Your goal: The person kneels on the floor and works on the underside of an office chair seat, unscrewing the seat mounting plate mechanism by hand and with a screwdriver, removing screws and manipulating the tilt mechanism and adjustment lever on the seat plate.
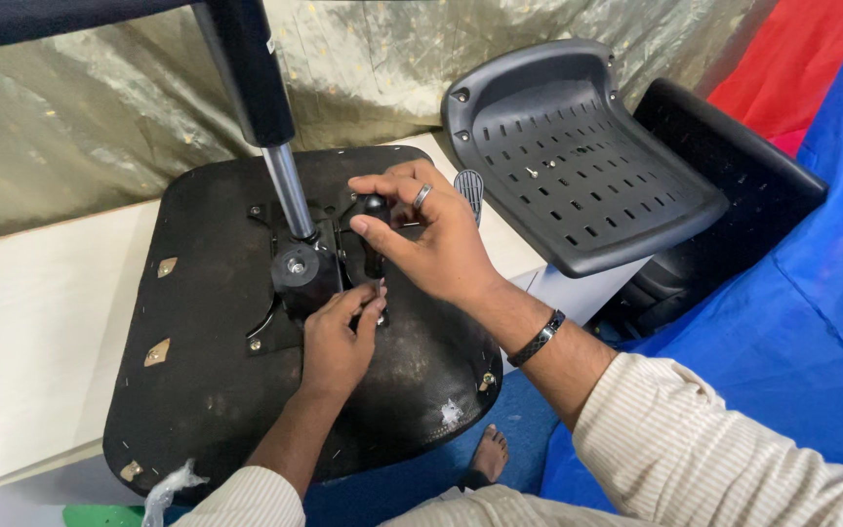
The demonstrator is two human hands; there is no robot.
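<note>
An upturned black office-chair seat (pixel 207 390) lies on a pale table (pixel 41 322), underside up. Bolted at its middle is a black metal mechanism plate (pixel 309 268) with a gas-lift cylinder (pixel 263 107) rising from it. My right hand (pixel 431 239), wearing a ring and a dark wristband, closes its fingers on the black handle of a tool (pixel 374 229) standing upright on the plate. My left hand (pixel 339 342) pinches the lower end of that tool against the mechanism's edge. The tool's tip is hidden by my fingers.
A black slotted plastic chair back (pixel 578 156) leans at the right, with small screws (pixel 534 173) lying on it. A black cushioned part (pixel 734 176) sits behind it. Blue cloth (pixel 792 332) covers the right side, a shiny olive sheet (pixel 80 107) hangs behind. A bare foot (pixel 488 457) shows below.
</note>
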